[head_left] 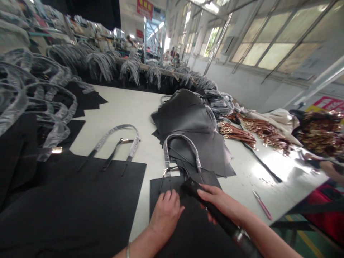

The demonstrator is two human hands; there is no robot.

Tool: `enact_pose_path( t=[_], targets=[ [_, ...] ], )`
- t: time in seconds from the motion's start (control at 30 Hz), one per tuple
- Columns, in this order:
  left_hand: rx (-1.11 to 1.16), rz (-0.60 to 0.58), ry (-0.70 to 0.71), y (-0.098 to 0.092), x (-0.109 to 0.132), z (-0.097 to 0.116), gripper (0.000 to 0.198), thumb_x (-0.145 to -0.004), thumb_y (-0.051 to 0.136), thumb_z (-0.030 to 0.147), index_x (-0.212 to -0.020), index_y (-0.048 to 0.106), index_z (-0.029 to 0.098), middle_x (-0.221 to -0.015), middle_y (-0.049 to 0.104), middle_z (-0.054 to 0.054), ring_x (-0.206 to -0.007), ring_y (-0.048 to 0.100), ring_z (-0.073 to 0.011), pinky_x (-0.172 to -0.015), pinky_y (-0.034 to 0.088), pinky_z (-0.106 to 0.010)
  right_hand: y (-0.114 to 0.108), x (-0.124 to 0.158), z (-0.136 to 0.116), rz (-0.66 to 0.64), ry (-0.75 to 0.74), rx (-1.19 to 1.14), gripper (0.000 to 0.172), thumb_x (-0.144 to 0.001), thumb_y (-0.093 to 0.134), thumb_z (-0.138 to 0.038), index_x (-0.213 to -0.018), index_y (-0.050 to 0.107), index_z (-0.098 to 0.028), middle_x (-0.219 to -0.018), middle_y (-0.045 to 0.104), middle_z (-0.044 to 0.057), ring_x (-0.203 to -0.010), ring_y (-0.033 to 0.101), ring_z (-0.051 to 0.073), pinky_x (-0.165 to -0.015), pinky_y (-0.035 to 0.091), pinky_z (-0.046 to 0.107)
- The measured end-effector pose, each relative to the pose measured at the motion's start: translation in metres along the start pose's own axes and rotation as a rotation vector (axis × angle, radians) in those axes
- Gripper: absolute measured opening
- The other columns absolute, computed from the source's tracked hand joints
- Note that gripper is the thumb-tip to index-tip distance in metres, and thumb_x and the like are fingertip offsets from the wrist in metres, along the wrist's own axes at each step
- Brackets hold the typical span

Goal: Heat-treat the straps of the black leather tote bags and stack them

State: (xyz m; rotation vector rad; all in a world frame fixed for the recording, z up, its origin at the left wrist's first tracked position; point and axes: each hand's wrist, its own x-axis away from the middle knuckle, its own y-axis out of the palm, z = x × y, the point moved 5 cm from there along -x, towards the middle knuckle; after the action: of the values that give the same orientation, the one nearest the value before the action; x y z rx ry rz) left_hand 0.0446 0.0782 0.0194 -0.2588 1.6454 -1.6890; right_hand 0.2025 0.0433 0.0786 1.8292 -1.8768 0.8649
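- The black bag panel (192,231) lies flat on the counter (142,107); I can't tell what's inside.
- My left grip (167,210), fingers bunched, rests on its upper part; whether it pinches anything, I can't tell.
- My right grip (219,200), curled around a black tool (223,219), is over it.

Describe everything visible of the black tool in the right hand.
The black tool has a long, dark body, a blunt, broader head and a shiny, metallic-looking band farther down; the rest could be plastic. It slants from upper left to lower right, cut off at the picture's bottom edge. The right hand grips it above the black panel; whether the head touches the panel is unclear.
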Motion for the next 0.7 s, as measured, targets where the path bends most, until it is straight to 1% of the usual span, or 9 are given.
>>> enact_pose_path(
  t=[0.1, 0.17, 0.23, 0.33, 0.4, 0.47, 0.57, 0.63, 0.7],
  targets=[
    [-0.014, 0.069, 0.067, 0.003, 0.012, 0.007, 0.030, -0.085, 0.060, 0.021, -0.110, 0.063, 0.005, -0.109, 0.065, -0.016, -0.102, 0.059, -0.0285, -0.086, 0.051, -0.041, 0.005, -0.009, -0.004, 0.017, -0.074, -0.015, 0.054, -0.090, 0.053, -0.043, -0.138, 0.043, -0.021, -0.068, 0.059, -0.003, -0.039, 0.059, 0.010, -0.033, 0.045, 0.016],
    [0.001, 0.131, 0.103, 0.001, 0.015, 0.007, 0.022, -0.085, 0.057, 0.014, -0.105, 0.064, 0.006, -0.103, 0.066, -0.015, -0.098, 0.060, -0.0265, -0.086, 0.051, -0.040, 0.010, -0.007, -0.002, -0.020, -0.071, -0.014, 0.057, -0.089, 0.056, -0.043, -0.140, 0.042, -0.022, -0.069, 0.060, -0.003, -0.040, 0.059, 0.010, -0.033, 0.045, 0.016],
    [0.058, 0.184, 0.148, -0.003, 0.017, 0.007, 0.013, -0.087, 0.053, 0.012, -0.091, 0.065, 0.011, -0.089, 0.066, -0.011, -0.086, 0.062, -0.0227, -0.080, 0.053, -0.038, 0.015, 0.002, 0.004, -0.109, -0.031, -0.009, 0.060, -0.087, 0.058, -0.044, -0.141, 0.042, -0.023, -0.071, 0.061, -0.002, -0.041, 0.060, 0.010, -0.035, 0.046, 0.016],
    [0.148, 0.257, 0.240, -0.011, 0.020, 0.008, 0.019, -0.087, 0.053, 0.012, -0.070, 0.059, 0.016, -0.066, 0.058, -0.004, -0.067, 0.058, -0.0183, -0.065, 0.052, -0.032, 0.019, 0.018, 0.013, -0.178, 0.011, 0.008, 0.059, -0.086, 0.060, -0.044, -0.140, 0.045, -0.025, -0.073, 0.061, -0.002, -0.042, 0.060, 0.009, -0.036, 0.046, 0.015],
    [0.174, 0.294, 0.294, -0.013, 0.022, 0.010, 0.021, -0.086, 0.054, 0.013, -0.066, 0.056, 0.017, -0.060, 0.055, -0.002, -0.061, 0.056, -0.0173, -0.058, 0.049, -0.029, 0.022, 0.021, 0.014, -0.177, 0.019, 0.014, 0.059, -0.086, 0.060, -0.045, -0.139, 0.045, -0.025, -0.073, 0.060, -0.002, -0.041, 0.059, 0.009, -0.035, 0.046, 0.016],
    [0.191, 0.298, 0.346, -0.013, 0.024, 0.013, 0.021, -0.085, 0.055, 0.013, -0.065, 0.056, 0.017, -0.058, 0.054, -0.001, -0.058, 0.054, -0.0164, -0.054, 0.047, -0.027, 0.029, 0.017, 0.009, -0.184, 0.013, 0.021, 0.060, -0.086, 0.059, -0.044, -0.140, 0.044, -0.024, -0.071, 0.060, -0.002, -0.039, 0.058, 0.009, -0.035, 0.046, 0.017],
    [0.211, 0.257, 0.406, -0.010, 0.027, 0.016, 0.017, -0.085, 0.055, 0.015, -0.068, 0.056, 0.017, -0.063, 0.058, -0.002, -0.060, 0.056, -0.0161, -0.055, 0.047, -0.027, 0.045, 0.004, -0.007, -0.169, -0.030, 0.068, 0.062, -0.085, 0.059, -0.041, -0.141, 0.044, -0.019, -0.069, 0.060, -0.002, -0.040, 0.057, 0.010, -0.035, 0.046, 0.018],
    [0.222, 0.225, 0.407, -0.010, 0.027, 0.016, 0.014, -0.084, 0.056, 0.017, -0.070, 0.057, 0.018, -0.067, 0.061, -0.003, -0.063, 0.058, -0.0169, -0.056, 0.048, -0.027, 0.055, -0.003, -0.016, -0.161, -0.073, 0.105, 0.064, -0.085, 0.060, -0.041, -0.142, 0.043, -0.016, -0.065, 0.060, -0.002, -0.040, 0.056, 0.011, -0.036, 0.045, 0.019],
    [0.242, 0.210, 0.368, -0.012, 0.027, 0.014, 0.013, -0.082, 0.056, 0.021, -0.070, 0.058, 0.018, -0.068, 0.061, -0.003, -0.063, 0.058, -0.0176, -0.054, 0.047, -0.028, 0.059, -0.005, -0.020, -0.170, -0.101, 0.114, 0.065, -0.085, 0.060, -0.043, -0.142, 0.043, -0.017, -0.063, 0.060, -0.002, -0.040, 0.056, 0.011, -0.037, 0.045, 0.019]
  ],
)
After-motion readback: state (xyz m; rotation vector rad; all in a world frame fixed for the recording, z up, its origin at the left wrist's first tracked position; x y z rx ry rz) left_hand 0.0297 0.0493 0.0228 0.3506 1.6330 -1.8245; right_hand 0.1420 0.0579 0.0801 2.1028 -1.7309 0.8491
